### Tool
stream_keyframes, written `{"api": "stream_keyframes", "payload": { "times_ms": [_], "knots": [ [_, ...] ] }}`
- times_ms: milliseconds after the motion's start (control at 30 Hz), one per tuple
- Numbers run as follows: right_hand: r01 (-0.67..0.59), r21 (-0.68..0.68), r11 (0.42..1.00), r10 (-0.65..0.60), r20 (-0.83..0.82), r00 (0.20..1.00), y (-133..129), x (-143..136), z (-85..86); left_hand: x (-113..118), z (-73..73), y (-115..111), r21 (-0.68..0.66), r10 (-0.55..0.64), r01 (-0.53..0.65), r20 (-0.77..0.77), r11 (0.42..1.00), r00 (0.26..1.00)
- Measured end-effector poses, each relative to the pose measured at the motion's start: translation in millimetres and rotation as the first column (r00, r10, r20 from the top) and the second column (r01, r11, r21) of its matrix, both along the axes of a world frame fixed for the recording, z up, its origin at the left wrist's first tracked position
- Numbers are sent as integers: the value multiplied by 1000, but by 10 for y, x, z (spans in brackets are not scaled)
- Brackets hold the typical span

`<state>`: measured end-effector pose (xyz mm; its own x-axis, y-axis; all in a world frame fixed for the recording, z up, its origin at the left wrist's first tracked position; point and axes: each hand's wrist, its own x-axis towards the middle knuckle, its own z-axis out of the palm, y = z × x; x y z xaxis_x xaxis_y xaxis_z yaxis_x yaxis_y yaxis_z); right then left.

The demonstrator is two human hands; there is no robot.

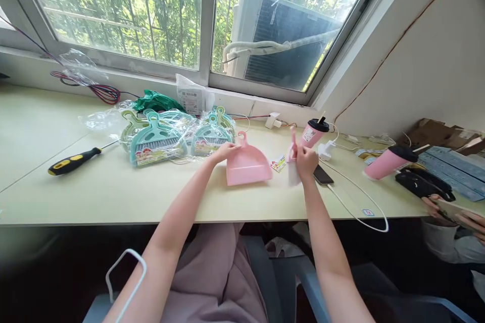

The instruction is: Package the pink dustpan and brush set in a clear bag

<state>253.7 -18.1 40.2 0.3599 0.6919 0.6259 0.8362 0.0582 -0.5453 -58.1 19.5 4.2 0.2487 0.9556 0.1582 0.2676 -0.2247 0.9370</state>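
Note:
A pink dustpan [250, 162] stands tilted on the pale desk, its handle loop at the top and its wide edge toward me. My left hand [226, 152] pinches its upper left side. In my right hand [306, 161] is a small pink hand brush [293, 136], held with its handle up and pale bristles down, a little apart from the dustpan. A small printed card [278, 164] lies between the two. To the left are several green and blue dustpan-and-brush sets [159, 136] in clear plastic.
A yellow-black screwdriver [74, 161] lies at left. Behind my right hand stands a pink cup [315, 132]; a phone [323, 175] with a white cable lies beside it. Another pink cup [390, 162], a black pouch [424, 184] and boxes are at right, where another person's hands [454, 212] hold a phone.

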Motion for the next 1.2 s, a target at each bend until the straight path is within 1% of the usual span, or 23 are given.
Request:
{"api": "stream_keyframes", "payload": {
  "times_ms": [33, 100, 133, 200, 267, 333, 400, 433, 500, 567, 633, 700, 733, 767, 800, 833, 900, 967, 1033, 1067, 1100, 1133, 1200],
  "knots": [
    [35, -112, 993, -19, 147, 989, 13, 36, 12, -27, -9, -6, -6, -8, 8, -84, 1000, 996],
    [115, -252, 961, -19, 355, 935, 41, 84, 4, -86, -26, -7, 14, 23, -21, -223, 1000, 974],
    [150, -295, 944, -11, 424, 905, 54, 97, -16, -108, -28, -6, 31, 43, -36, -275, 999, 960],
    [176, -366, 914, 38, 509, 860, 74, 108, -74, -120, -12, -17, 66, 69, -47, -388, 997, 919],
    [169, -421, 891, 95, 537, 838, 84, 99, -130, -85, 34, -60, 125, 126, -70, -527, 990, 841],
    [158, -441, 883, 119, 538, 835, 86, 79, -160, -21, 99, -132, 240, 247, -115, -643, 964, 725],
    [167, -414, 895, 85, 525, 847, 90, 68, -150, 41, 169, -213, 366, 381, -159, -684, 917, 623],
    [173, -389, 905, 57, 514, 856, 95, 73, -131, 63, 203, -248, 410, 431, -179, -684, 895, 589],
    [172, -357, 918, 23, 482, 876, 121, 108, -79, 81, 263, -300, 447, 484, -213, -679, 869, 552],
    [121, -387, 914, 69, 443, 894, 168, 177, -30, 67, 299, -324, 436, 479, -215, -697, 874, 534],
    [23, -473, 881, 202, 419, 885, 232, 262, -13, 40, 303, -328, 392, 422, -174, -741, 903, 522],
    [-38, -593, 805, 338, 405, 850, 298, 337, -37, 16, 274, -320, 316, 326, -109, -798, 943, 507],
    [-44, -647, 762, 383, 395, 835, 327, 365, -60, 8, 251, -314, 268, 270, -78, -822, 960, 501],
    [-32, -687, 726, 404, 389, 828, 352, 385, -87, 4, 227, -306, 222, 219, -54, -838, 974, 499],
    [-14, -711, 703, 405, 385, 829, 371, 399, -116, 2, 203, -296, 185, 179, -40, -844, 982, 505],
    [3, -720, 694, 396, 384, 834, 385, 408, -143, 1, 182, -285, 160, 153, -32, -839, 987, 523],
    [11, -705, 709, 370, 385, 845, 396, 425, -186, -3, 156, -253, 148, 141, -37, -789, 988, 598],
    [-30, -663, 748, 343, 347, 873, 387, 458, -205, -17, 150, -211, 161, 163, -71, -686, 984, 709],
    [-177, -571, 802, 345, 200, 917, 363, 519, -193, -44, 155, -165, 183, 227, -149, -552, 972, 803],
    [-291, -493, 820, 374, 75, 924, 344, 557, -172, -62, 158, -143, 193, 275, -205, -482, 960, 832],
    [-426, -391, 816, 435, -70, 898, 321, 593, -141, -79, 159, -123, 200, 327, -266, -416, 943, 849],
    [-539, -285, 793, 498, -207, 842, 293, 623, -100, -95, 158, -106, 198, 374, -323, -352, 925, 858],
    [-660, -110, 743, 583, -378, 719, 221, 635, 4, -115, 142, -81, 163, 431, -403, -216, 900, 876]
  ]
}}
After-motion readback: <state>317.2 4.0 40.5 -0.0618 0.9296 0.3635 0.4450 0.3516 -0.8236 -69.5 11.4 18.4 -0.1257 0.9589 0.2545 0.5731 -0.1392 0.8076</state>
